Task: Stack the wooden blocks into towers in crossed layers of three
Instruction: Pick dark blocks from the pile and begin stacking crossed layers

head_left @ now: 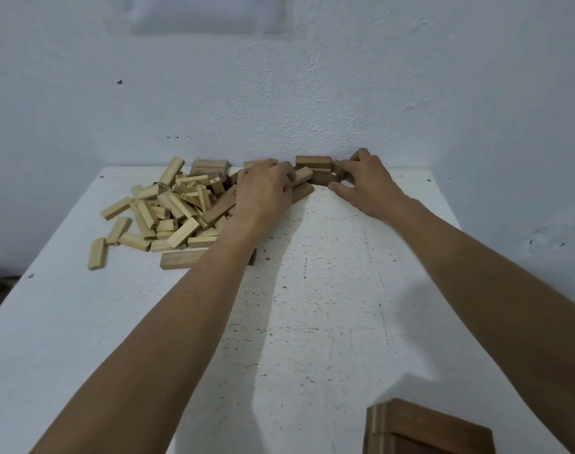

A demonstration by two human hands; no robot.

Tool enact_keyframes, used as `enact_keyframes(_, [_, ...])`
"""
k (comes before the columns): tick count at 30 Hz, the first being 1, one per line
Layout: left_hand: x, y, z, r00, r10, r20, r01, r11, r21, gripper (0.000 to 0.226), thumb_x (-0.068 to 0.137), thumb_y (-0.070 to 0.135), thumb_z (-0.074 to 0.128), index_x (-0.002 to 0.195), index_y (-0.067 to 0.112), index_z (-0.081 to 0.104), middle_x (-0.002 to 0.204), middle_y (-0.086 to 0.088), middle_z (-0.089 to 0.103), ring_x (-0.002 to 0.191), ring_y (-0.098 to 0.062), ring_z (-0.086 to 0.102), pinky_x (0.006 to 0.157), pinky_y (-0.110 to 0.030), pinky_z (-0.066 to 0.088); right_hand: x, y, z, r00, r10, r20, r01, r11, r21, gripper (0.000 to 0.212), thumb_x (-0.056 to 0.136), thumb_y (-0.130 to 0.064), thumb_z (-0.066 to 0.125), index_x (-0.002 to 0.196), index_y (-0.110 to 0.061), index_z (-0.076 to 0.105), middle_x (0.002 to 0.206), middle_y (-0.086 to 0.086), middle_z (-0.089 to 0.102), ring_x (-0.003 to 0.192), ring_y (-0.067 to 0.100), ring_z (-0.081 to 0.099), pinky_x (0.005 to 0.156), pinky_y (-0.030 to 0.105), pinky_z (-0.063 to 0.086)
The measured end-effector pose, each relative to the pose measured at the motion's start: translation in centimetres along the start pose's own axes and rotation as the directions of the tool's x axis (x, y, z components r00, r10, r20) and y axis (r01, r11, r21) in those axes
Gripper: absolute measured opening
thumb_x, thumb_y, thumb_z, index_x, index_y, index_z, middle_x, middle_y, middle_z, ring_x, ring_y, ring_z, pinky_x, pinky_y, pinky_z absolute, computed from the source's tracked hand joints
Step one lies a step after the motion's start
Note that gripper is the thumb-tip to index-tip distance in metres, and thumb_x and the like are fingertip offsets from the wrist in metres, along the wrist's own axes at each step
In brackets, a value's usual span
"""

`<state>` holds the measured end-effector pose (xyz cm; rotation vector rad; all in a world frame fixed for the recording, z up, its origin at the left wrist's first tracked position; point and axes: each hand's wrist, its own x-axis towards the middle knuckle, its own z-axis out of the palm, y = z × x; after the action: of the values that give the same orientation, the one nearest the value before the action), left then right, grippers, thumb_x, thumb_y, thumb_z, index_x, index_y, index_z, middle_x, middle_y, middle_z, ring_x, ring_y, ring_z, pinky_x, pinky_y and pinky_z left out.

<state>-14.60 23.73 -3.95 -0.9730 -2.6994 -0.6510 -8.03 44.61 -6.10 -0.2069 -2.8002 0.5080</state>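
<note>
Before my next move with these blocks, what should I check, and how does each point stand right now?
1. Right hand grip: thumb and fingers pinch the end of a dark block by the wall: ok.
2. Left hand grip: fingers curl over blocks, what they hold is hidden: cannot tell.
3. Building room: bare table in front of both hands: ok.
4. First layer of three laid: the brown blocks near the wall lie jumbled: not ok.
5. Supply: light blocks piled at the left: ok.
6. Wooden object at the near edge, cut off by the frame; whether it is a tower: cannot tell.
</note>
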Motion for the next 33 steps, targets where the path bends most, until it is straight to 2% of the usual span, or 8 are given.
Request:
enact_keyframes(5, [-1.0,0.0,-0.8,0.998,0.036,-0.044,-0.038,0.998,-0.054,0.019,0.089,0.016,0.058,0.105,0.017,0.068,0.104,-0.003,0.065,0.095,-0.023,0.059,0.074,-0.032,0.036,-1.1,0.1,-1.4,1.000,0.000,0.028,0.000,1.000,-0.017,0.019,0.084,-0.032,0.072,0.083,-0.015,0.063,0.089,0.004,0.051,0.079,0.020,0.050,0.056,0.024,0.028])
enact_keyframes(8, [-2.2,0.3,-1.5,0.995,0.071,-0.064,-0.077,0.993,-0.089,0.016,0.089,0.021,0.060,0.102,0.018,0.068,0.091,0.006,0.057,0.086,-0.019,0.057,0.076,-0.037,0.045,-2.5,0.3,-2.5,0.999,0.036,0.022,-0.036,0.999,-0.025,0.022,0.081,-0.032,0.073,0.078,-0.014,0.062,0.087,0.001,0.052,0.077,0.019,0.051,0.055,0.022,0.030])
enact_keyframes(12, [-4.0,0.7,-3.1,0.991,0.120,-0.062,-0.126,0.985,-0.120,0.016,0.089,0.022,0.062,0.103,0.022,0.069,0.092,0.011,0.054,0.088,-0.017,0.058,0.082,-0.044,0.051,-5.4,-0.3,-5.3,0.999,0.017,0.030,-0.017,1.000,0.019,0.022,0.082,-0.029,0.077,0.083,-0.009,0.069,0.090,0.005,0.059,0.082,0.025,0.055,0.065,0.031,0.034])
enact_keyframes(17, [-7.1,0.8,-6.6,0.984,0.160,-0.080,-0.174,0.960,-0.219,0.014,0.089,0.021,0.067,0.103,0.020,0.070,0.100,0.005,0.068,0.093,-0.013,0.062,0.080,-0.037,0.052,-10.0,-3.5,-10.0,0.989,-0.079,0.122,0.071,0.995,0.065,0.021,0.083,-0.038,0.075,0.086,-0.018,0.069,0.096,0.001,0.063,0.086,0.023,0.059,0.081,0.043,0.050])
enact_keyframes(20, [-9.7,0.5,-9.2,0.983,0.164,-0.082,-0.181,0.932,-0.314,0.013,0.092,0.023,0.066,0.102,0.018,0.072,0.098,0.005,0.070,0.093,-0.012,0.062,0.081,-0.034,0.053,-12.3,-7.1,-12.4,0.978,-0.140,0.158,0.134,0.990,0.048,0.026,0.082,-0.043,0.074,0.090,-0.018,0.072,0.098,-0.001,0.063,0.085,0.021,0.062,0.080,0.049,0.052])
enact_keyframes(25, [-14.3,-0.7,-13.0,0.987,0.159,-0.015,-0.151,0.898,-0.412,0.011,0.090,0.019,0.066,0.099,0.025,0.072,0.098,0.010,0.069,0.094,-0.007,0.063,0.086,-0.036,0.053,-15.0,-14.6,-14.6,0.943,-0.231,0.238,0.254,0.965,-0.071,0.030,0.082,-0.057,0.061,0.089,-0.029,0.071,0.100,-0.008,0.061,0.082,0.009,0.055,0.075,0.039,0.049])
enact_keyframes(30, [-18.6,-2.4,-16.0,0.990,0.139,0.039,-0.106,0.880,-0.462,0.010,0.090,0.019,0.070,0.098,0.025,0.073,0.097,0.012,0.070,0.095,-0.004,0.063,0.089,-0.035,0.053,-17.4,-21.2,-13.6,0.929,-0.301,0.217,0.346,0.913,-0.215,0.035,0.086,-0.054,0.061,0.099,-0.024,0.072,0.105,-0.007,0.060,0.093,0.015,0.045,0.073,0.031,0.034])
enact_keyframes(33, [-20.9,-3.8,-17.0,0.988,0.134,0.078,-0.083,0.884,-0.459,0.010,0.091,0.019,0.071,0.100,0.022,0.073,0.101,0.012,0.071,0.095,-0.003,0.063,0.092,-0.030,0.053,-19.0,-24.3,-11.7,0.936,-0.294,0.194,0.340,0.897,-0.282,0.034,0.091,-0.052,0.061,0.106,-0.022,0.071,0.110,-0.007,0.059,0.097,0.017,0.043,0.072,0.031,0.032])
